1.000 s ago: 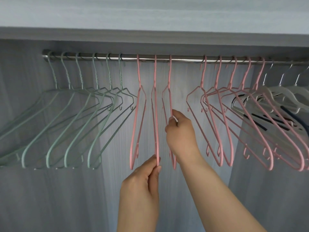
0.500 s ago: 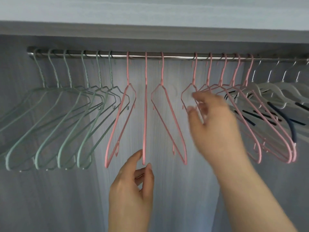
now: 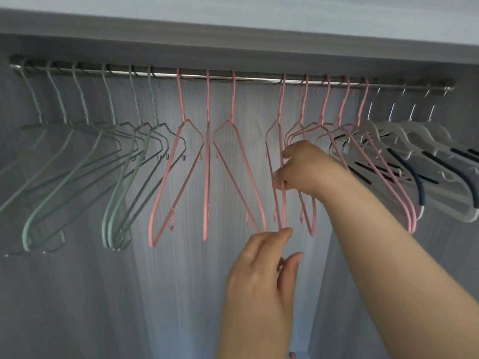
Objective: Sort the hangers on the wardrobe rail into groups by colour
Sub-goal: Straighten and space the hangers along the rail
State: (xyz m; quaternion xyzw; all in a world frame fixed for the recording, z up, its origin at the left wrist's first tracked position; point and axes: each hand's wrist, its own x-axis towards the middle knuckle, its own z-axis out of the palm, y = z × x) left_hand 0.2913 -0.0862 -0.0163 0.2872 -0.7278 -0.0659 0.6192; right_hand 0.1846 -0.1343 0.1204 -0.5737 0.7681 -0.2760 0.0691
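- The rail [image 3: 254,79] carries 3 colour runs: 6 green hangers [image 3: 121,161] at the left, pink hangers [image 3: 178,177] through the middle, white hangers [image 3: 414,141] with dark strips at the right.
- The pinks sit in 2 clumps with a bare stretch of rail between them: 3 spaced ones, then 5 packed close.
- The right hand [image 3: 308,169] has its grip pinched on the side wire of the nearest packed pink hanger [image 3: 281,141].
- The left hand [image 3: 261,278] hovers just under that hanger's lower corner, grip spread, holding nothing.
- These look like thin coated wire: light, springy and prone to swinging and tangling with neighbours.
- Best taken by the neck or shoulder, I judge, sliding the hook along the rail.
- No containers here; the wardrobe holds only hangers, without clothes.
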